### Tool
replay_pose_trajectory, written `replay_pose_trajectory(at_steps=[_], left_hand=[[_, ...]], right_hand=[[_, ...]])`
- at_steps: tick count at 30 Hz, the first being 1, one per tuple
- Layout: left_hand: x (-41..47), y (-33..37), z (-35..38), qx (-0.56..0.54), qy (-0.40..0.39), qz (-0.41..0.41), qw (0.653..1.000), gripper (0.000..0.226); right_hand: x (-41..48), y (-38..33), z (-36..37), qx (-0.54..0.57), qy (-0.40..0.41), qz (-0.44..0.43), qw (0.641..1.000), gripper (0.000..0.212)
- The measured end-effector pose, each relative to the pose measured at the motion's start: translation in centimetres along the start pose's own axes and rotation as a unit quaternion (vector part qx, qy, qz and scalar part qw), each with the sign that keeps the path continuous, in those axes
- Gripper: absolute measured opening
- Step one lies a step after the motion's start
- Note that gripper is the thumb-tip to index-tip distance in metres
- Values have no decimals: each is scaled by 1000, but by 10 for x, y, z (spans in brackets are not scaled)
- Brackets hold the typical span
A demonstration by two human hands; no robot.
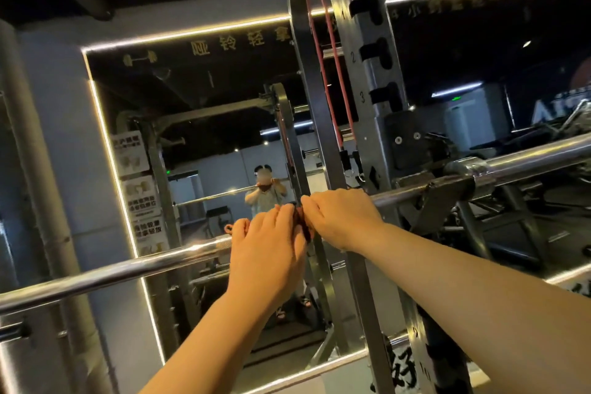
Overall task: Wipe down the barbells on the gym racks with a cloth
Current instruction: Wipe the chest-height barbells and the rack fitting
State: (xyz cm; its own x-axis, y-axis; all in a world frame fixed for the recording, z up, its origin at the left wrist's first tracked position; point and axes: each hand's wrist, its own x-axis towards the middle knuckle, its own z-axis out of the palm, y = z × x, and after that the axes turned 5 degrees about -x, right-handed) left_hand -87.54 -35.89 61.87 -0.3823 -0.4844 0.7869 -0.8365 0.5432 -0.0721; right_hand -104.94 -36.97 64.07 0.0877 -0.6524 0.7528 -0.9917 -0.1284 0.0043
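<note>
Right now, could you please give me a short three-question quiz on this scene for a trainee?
1. True or false: the left hand and the right hand both lie over the barbell.
2. Where is the cloth? A) on the bar between the two hands B) on the floor C) draped over a bench
3. What colour is the band hanging on the rack?

Key: 1 true; 2 A; 3 red.
</note>
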Motion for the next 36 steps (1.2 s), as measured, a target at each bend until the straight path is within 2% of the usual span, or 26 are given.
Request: replay_pose_trajectory(at_steps=[3, 5, 7, 9, 11, 14, 19, 23, 30, 33, 36], left_hand=[[-4, -22, -12, -73, -30, 23, 997, 37], [-5, -29, -20, -138, -17, 0, 990, 42], [-4, -30, -26, -243, 2, -65, 968, 41], [-1, -32, -29, -300, 28, -113, 947, 43], [4, -35, -29, -257, 40, -105, 960, 41], [10, -30, -22, -170, 12, -79, 982, 34], [7, -22, -8, -47, -2, -70, 996, 41], [5, -29, -9, -39, -12, -51, 998, 48], [9, -21, -15, -34, -40, -25, 998, 45], [19, -18, -13, -24, -46, -30, 998, 29], [28, -18, -10, 6, -53, -72, 996, 25]], right_hand=[[0, -11, -7, 112, 24, 18, 993, 39], [-1, -29, -12, 177, 19, -46, 983, 42], [-5, -46, -11, 168, -32, -114, 979, 43], [-6, -48, -6, 101, -43, -139, 984, 40], [-5, -39, -9, 51, -32, -158, 986, 31], [-7, -26, -15, 29, -28, -190, 981, 26], [-15, -29, 0, 34, 31, -134, 990, 32], [-21, -39, 12, 27, 57, -93, 994, 36], [-13, -7, -9, 3, -4, -165, 986, 34], [-24, 23, -6, 13, 29, -108, 994, 36], [-31, 19, 1, 37, 85, -28, 995, 34]])
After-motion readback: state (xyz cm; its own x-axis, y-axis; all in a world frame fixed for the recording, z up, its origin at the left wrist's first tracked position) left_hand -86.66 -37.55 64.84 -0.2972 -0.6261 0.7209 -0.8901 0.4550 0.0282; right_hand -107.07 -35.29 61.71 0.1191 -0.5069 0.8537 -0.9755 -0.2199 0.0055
